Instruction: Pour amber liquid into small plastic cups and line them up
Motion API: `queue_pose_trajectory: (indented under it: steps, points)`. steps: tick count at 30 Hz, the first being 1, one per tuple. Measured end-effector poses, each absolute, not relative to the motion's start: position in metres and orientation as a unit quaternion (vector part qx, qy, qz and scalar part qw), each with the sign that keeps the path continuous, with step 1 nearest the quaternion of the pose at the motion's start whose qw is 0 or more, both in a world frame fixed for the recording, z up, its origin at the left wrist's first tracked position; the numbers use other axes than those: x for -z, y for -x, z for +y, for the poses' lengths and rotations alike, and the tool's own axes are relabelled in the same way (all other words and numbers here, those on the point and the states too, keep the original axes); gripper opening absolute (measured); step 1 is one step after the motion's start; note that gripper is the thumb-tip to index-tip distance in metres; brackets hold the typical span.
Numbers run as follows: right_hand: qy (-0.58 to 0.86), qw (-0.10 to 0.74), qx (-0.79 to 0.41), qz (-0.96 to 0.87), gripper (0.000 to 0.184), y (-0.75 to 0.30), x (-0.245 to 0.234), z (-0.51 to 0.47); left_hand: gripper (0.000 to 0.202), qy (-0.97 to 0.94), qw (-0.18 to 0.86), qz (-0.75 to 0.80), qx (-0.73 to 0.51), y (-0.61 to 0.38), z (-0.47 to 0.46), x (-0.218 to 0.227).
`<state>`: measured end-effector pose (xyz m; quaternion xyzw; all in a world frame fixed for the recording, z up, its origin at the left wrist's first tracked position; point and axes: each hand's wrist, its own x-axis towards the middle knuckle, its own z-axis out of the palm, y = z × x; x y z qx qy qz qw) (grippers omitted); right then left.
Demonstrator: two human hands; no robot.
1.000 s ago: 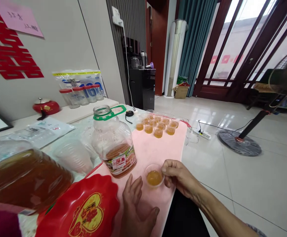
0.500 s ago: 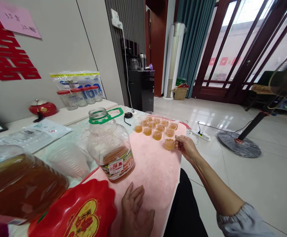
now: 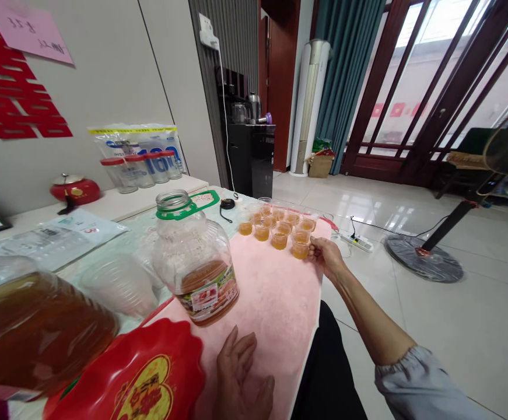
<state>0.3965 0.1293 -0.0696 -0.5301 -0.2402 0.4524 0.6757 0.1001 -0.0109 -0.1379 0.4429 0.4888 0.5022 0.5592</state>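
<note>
With closed fingertips, my right hand grips the side of a small clear plastic cup of amber liquid at the near right end of the group. Several similar filled cups stand close together behind it. My left hand rests palm up near the front of the pink tabletop, fingers apart, holding nothing. Between my left hand and the cups stands a large clear plastic jar, uncapped, with a green collar handle and amber liquid in its lower part.
A red scalloped tray lies at the front left, beside a big container of brown liquid. Stacked clear cups lie behind them. Lidded glass jars line the back shelf. A floor fan stands right of the table.
My right hand has moved the cup slightly away from me, up against the other cups. My left hand stays nearly where it was.
</note>
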Motion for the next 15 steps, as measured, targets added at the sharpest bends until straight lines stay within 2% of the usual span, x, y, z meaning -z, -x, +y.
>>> queue_pose_trajectory:
  steps: [7, 15]
  points:
    - [0.52, 0.682, -0.45, -0.247, 0.033, -0.3955, 0.07, 0.1326, 0.086, -0.437, 0.561, 0.486, -0.508, -0.1024, -0.0107, 0.1401]
    - [0.514, 0.683, -0.455, -0.247, 0.04, -0.3972, 0.0747, 0.1338, 0.081, -0.462, 0.547, 0.488, -0.5, -0.1001, -0.0107, 0.1429]
